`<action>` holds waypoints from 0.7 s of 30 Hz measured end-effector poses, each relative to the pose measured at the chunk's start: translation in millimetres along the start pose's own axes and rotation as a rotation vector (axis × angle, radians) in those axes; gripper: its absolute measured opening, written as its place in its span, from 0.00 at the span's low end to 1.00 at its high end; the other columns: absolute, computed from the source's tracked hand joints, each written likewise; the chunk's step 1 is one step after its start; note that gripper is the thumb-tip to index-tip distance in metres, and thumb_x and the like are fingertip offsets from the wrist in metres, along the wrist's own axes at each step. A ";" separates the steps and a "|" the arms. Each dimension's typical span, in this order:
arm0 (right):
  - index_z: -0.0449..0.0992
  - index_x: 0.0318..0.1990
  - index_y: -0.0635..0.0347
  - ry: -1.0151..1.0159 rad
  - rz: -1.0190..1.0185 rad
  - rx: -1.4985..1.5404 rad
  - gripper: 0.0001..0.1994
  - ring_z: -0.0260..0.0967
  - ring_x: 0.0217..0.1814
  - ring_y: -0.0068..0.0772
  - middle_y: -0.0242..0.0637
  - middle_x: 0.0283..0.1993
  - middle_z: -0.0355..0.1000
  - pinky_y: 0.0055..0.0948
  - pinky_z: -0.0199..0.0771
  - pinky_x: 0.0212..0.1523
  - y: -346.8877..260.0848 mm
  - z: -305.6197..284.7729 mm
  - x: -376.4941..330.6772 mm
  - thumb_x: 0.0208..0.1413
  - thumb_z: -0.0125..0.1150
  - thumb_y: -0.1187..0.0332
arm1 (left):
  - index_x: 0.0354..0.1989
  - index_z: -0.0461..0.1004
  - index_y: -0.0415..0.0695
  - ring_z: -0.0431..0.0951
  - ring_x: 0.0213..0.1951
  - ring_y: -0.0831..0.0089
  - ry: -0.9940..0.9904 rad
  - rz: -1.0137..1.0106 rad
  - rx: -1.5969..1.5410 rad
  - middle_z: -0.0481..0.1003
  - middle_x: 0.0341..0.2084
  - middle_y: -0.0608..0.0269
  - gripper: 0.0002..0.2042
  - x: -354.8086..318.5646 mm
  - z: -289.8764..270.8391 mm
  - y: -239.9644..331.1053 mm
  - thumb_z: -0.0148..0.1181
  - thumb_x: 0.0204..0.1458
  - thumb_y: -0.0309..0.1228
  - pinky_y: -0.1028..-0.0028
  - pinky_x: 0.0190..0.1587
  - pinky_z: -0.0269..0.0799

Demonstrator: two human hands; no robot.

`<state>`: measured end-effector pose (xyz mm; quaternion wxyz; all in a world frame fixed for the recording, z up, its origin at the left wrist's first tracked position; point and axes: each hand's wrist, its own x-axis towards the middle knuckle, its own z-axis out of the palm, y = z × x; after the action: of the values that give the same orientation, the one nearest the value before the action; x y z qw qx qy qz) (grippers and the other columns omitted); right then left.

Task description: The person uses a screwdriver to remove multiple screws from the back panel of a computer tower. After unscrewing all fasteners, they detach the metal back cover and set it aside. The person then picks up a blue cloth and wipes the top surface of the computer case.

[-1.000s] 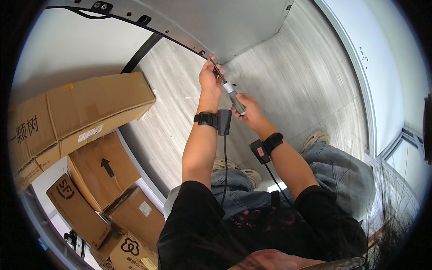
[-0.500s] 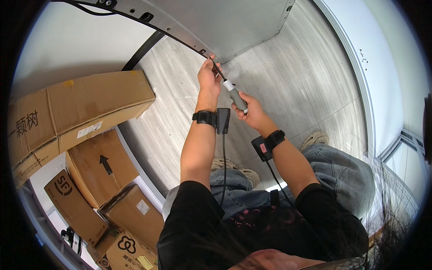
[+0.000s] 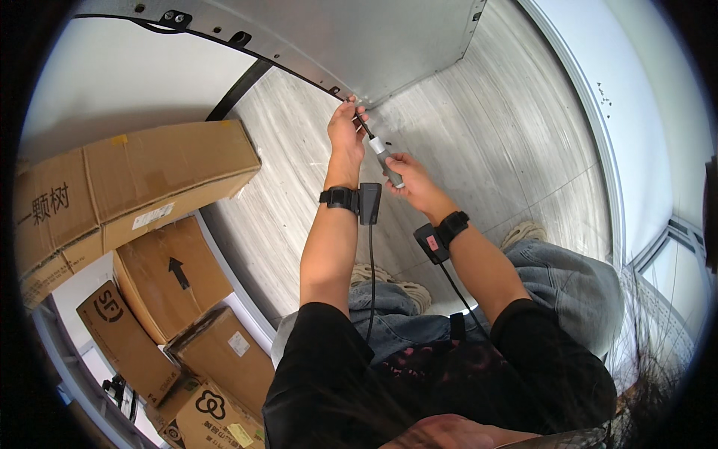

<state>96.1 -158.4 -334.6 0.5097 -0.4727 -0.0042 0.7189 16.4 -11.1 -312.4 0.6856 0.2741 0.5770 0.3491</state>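
My right hand is wrapped round the grey handle of a screwdriver with a pale collar and a thin dark shaft. The shaft slants up and left to the lower edge of a grey metal panel. At that edge my left hand has its fingers curled in about the front of the shaft, close to the tip. The fingertips hide the tip and any screw there. Small holes and brackets run along the panel's dark edge.
Left of my arms lies a long cardboard box, above several smaller cartons. A dark bar crosses the floor behind the long box. The wood-look floor reaches to a white wall at right. Cables hang from both wrist straps.
My right hand and the screwdriver handle have shifted slightly left. My left hand stays at the panel's edge. The whole view has moved a little.
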 end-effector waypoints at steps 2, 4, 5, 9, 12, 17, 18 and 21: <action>0.64 0.45 0.58 0.041 -0.039 -0.056 0.16 0.64 0.30 0.22 0.32 0.35 0.65 0.23 0.69 0.28 5.3 -4.0 8.5 0.55 0.58 0.61 | 0.45 0.72 0.51 0.69 0.32 0.79 0.004 0.029 0.032 0.71 0.32 0.72 0.09 0.0 1.1 -1.2 0.49 0.58 0.35 0.76 0.35 0.63; 0.62 0.47 0.61 0.068 -0.070 -0.115 0.19 0.65 0.34 0.26 0.36 0.41 0.63 0.27 0.72 0.32 10.4 -6.3 15.5 0.53 0.60 0.61 | 0.44 0.72 0.51 0.69 0.32 0.79 0.011 0.056 0.034 0.72 0.31 0.72 0.08 1.5 0.0 -4.0 0.53 0.57 0.35 0.76 0.35 0.63; 0.61 0.48 0.62 0.082 -0.086 -0.145 0.21 0.65 0.36 0.27 0.37 0.44 0.63 0.29 0.74 0.34 12.9 -7.8 18.5 0.52 0.61 0.62 | 0.43 0.72 0.51 0.70 0.32 0.79 0.023 0.058 0.044 0.72 0.31 0.72 0.08 3.0 -0.1 -4.7 0.55 0.56 0.35 0.75 0.34 0.63; 0.59 0.50 0.63 0.165 -0.133 -0.366 0.25 0.66 0.42 0.30 0.38 0.43 0.63 0.35 0.75 0.40 4.5 5.4 8.1 0.48 0.65 0.66 | 0.39 0.72 0.50 0.70 0.29 0.79 0.072 0.064 0.082 0.72 0.28 0.73 0.07 3.0 4.2 -4.0 0.59 0.53 0.33 0.75 0.33 0.64; 0.58 0.51 0.63 0.151 -0.118 -0.339 0.27 0.65 0.45 0.31 0.39 0.44 0.63 0.38 0.75 0.42 3.4 7.6 7.7 0.46 0.66 0.69 | 0.39 0.72 0.49 0.70 0.27 0.80 0.094 0.075 0.098 0.73 0.28 0.71 0.07 3.4 5.1 -3.4 0.60 0.53 0.32 0.77 0.31 0.65; 0.61 0.54 0.62 -0.114 0.014 -0.039 0.27 0.66 0.46 0.32 0.38 0.46 0.64 0.37 0.74 0.43 0.3 -6.8 12.3 0.45 0.63 0.74 | 0.41 0.73 0.46 0.71 0.26 0.80 0.065 0.111 0.091 0.73 0.27 0.69 0.08 5.0 3.1 -3.9 0.59 0.53 0.30 0.78 0.29 0.69; 0.61 0.54 0.61 -0.113 0.002 -0.101 0.27 0.66 0.45 0.31 0.37 0.47 0.64 0.37 0.74 0.44 0.3 -7.4 12.9 0.45 0.63 0.74 | 0.41 0.73 0.45 0.71 0.26 0.80 0.059 0.118 0.088 0.73 0.27 0.69 0.08 5.5 2.3 -4.7 0.58 0.53 0.29 0.78 0.29 0.69; 0.64 0.54 0.61 -0.073 -0.057 -0.292 0.26 0.67 0.43 0.32 0.36 0.47 0.65 0.36 0.72 0.44 0.6 -6.3 12.7 0.44 0.63 0.74 | 0.42 0.73 0.44 0.71 0.25 0.80 0.044 0.143 0.081 0.73 0.26 0.69 0.09 8.6 0.1 -7.0 0.58 0.53 0.28 0.79 0.28 0.69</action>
<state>99.5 -152.3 -347.0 0.4553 -0.5151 -0.1403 0.7125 18.5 -8.5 -322.9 0.6343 0.3344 0.5848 0.3793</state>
